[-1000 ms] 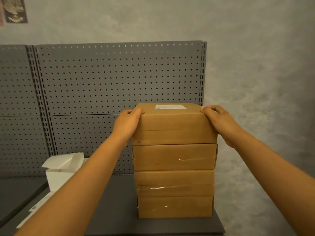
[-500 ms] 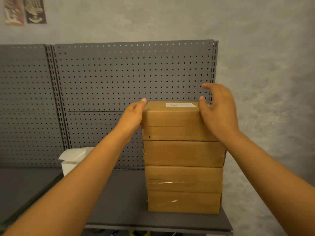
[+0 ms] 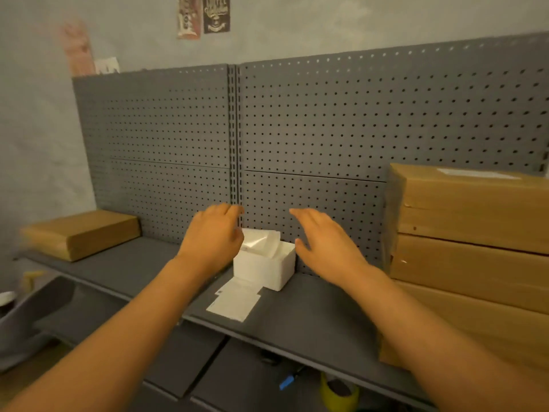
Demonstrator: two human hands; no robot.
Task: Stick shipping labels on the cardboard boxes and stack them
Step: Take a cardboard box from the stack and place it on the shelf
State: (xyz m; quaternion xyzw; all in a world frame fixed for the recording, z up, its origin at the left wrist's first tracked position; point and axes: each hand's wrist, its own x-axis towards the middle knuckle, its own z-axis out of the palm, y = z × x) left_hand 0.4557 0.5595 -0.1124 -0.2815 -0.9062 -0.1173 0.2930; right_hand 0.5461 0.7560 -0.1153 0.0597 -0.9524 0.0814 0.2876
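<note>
Both hands, left (image 3: 212,242) and right (image 3: 328,248), hovering apart and empty over label box (image 3: 264,264) mid-shelf (image 3: 312,310); peeling one label cleanly, flat, best before reaching unlabelled carton (image 3: 80,233) at left end.

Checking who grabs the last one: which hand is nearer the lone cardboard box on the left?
Left. The left hand hovers open to the right of the lone box, apart from it; the right hand is farther right, beyond the white box.
</note>
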